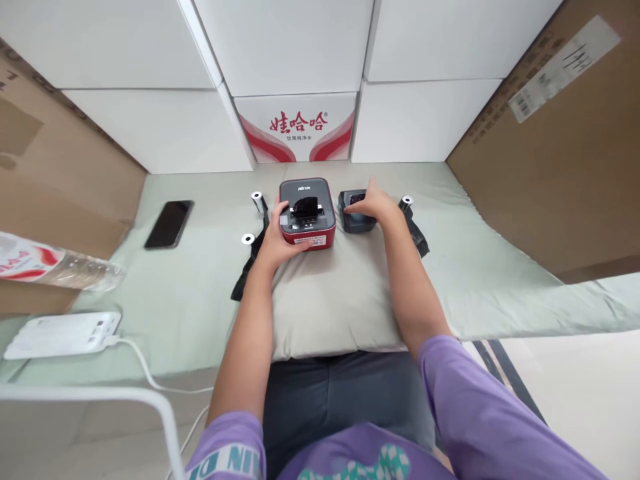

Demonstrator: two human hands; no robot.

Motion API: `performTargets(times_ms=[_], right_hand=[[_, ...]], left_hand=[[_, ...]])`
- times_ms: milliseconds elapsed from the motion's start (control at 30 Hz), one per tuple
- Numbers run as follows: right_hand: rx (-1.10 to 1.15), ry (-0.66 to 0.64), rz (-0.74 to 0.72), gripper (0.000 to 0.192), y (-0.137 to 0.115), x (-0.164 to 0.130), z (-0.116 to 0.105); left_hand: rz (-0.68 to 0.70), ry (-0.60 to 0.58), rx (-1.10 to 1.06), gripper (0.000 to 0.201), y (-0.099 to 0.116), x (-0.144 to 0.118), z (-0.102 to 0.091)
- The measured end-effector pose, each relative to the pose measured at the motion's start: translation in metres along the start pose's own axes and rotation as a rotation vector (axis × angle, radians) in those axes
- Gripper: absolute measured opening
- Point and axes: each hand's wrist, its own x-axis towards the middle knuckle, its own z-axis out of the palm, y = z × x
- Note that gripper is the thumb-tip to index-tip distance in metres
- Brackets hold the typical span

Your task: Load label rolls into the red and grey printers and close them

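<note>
A red printer with a black top (324, 193) stands on the cloth-covered surface, with something glossy black lying over the slot on its lid. My left hand (278, 241) is closed around its left front corner, fingers along the side and thumb across the front. To its right sits a smaller dark portable printer (357, 225) with a little screen. My right hand (376, 202) grips that one from the right and above, thumb over the top and one finger raised. White paper rolls (248, 239) with black wrapping lie beside the left wrist; another roll (406, 201) lies right of my right hand.
A phone (169, 225) lies on the left, with a white power bank (65, 335) and cable nearer me. A water bottle (60, 263) juts in at the left. Cardboard boxes (560, 173) flank both sides; white boxes (300, 47) are stacked behind.
</note>
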Motion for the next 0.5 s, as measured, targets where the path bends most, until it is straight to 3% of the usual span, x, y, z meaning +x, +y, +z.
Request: performTargets(times_ms=[100,167,300,500], right_hand=[[0.030,0.029,-0.034,0.129,0.005,0.001,-0.008],[0.025,0.027,-0.037,0.135,0.006,0.002,-0.007],[-0.005,-0.003,-0.017,0.152,0.004,0.010,0.007],[0.009,0.041,-0.010,0.145,0.007,0.020,0.023]], left_hand=[[0.014,-0.003,-0.008,0.112,0.000,0.001,0.001],[0.020,-0.009,-0.017,0.112,0.000,0.001,0.001],[0.003,-0.008,-0.020,0.113,0.001,0.001,0.001],[0.004,-0.017,-0.020,0.114,0.001,0.002,0.000]])
